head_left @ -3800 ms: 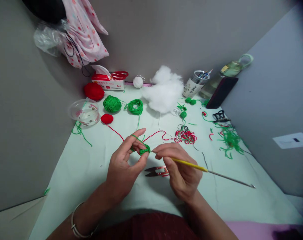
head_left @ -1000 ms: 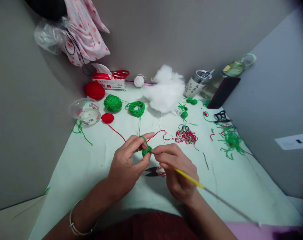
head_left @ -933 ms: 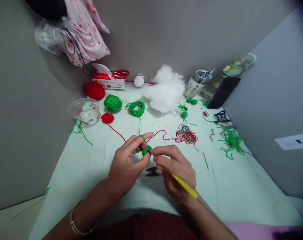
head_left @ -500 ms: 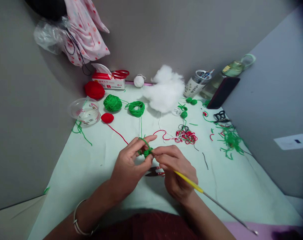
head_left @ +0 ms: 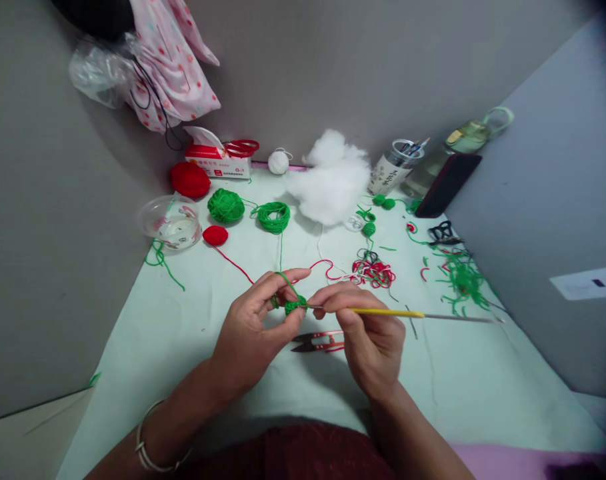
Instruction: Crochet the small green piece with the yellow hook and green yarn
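Observation:
My left hand [head_left: 250, 327] pinches a small green crochet piece [head_left: 295, 306] between thumb and fingers. Over its raised index finger runs a green yarn strand [head_left: 281, 253], which leads back to a green yarn coil [head_left: 273, 217]. My right hand [head_left: 370, 333] grips a crochet hook [head_left: 387, 312] by its yellow handle. The hook's thin tip meets the green piece, and its long metal end points right, nearly level. Thread snips [head_left: 319, 342] with orange handles lie on the table below the piece, partly behind my right hand.
At the left are a clear plastic bowl [head_left: 170, 223], red yarn balls [head_left: 190, 180] and a green ball [head_left: 226, 205]. White stuffing [head_left: 330, 180] sits at the back. Red yarn scraps [head_left: 373, 273], green clippings [head_left: 465, 283], a dark phone [head_left: 447, 186] and a pen cup [head_left: 395, 167] are rightward.
My right hand has turned, swinging the hook's rear end up from the lower right to nearly level. More of the snips shows. My left hand still holds the green piece.

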{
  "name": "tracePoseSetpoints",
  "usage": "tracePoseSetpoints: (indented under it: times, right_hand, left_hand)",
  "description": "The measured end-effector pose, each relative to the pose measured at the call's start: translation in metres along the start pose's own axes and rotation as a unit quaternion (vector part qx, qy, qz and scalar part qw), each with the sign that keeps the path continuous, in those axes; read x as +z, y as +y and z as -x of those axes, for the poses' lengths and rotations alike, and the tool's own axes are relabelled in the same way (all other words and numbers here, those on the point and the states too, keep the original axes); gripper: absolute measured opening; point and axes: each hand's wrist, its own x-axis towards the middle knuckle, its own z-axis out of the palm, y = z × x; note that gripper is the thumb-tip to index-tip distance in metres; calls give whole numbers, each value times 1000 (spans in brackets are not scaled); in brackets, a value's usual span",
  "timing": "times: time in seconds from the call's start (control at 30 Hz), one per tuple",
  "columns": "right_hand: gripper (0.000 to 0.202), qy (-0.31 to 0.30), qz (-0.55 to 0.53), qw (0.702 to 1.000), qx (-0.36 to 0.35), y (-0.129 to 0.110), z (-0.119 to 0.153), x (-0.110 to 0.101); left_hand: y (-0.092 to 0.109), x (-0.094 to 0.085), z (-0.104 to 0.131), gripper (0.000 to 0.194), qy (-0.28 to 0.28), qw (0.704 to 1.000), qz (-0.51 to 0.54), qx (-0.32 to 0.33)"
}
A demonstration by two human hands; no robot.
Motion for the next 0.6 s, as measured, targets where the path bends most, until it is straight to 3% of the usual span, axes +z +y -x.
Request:
tracePoseSetpoints:
  times: [0.3, 0.47, 0.53, 0.6]
  right_hand:
    - [20, -40, 95, 993, -65, -2, -2, -1]
    - [22, -84, 240, 955, -152, -4, 1, 1]
    - [25, -65, 291, 939, -174, -2, 5, 3]
    - [28, -42, 282, 943, -170, 1, 8, 5]
  left_hand:
    - [-7, -4, -3, 40, 18, 984, -136, 116]
    - [-8, -6, -3, 39, 21, 947, -237, 217]
    - [-7, -6, -2, 39, 19, 942, -246, 226]
    - [-5, -6, -1, 38, 24, 952, -229, 203]
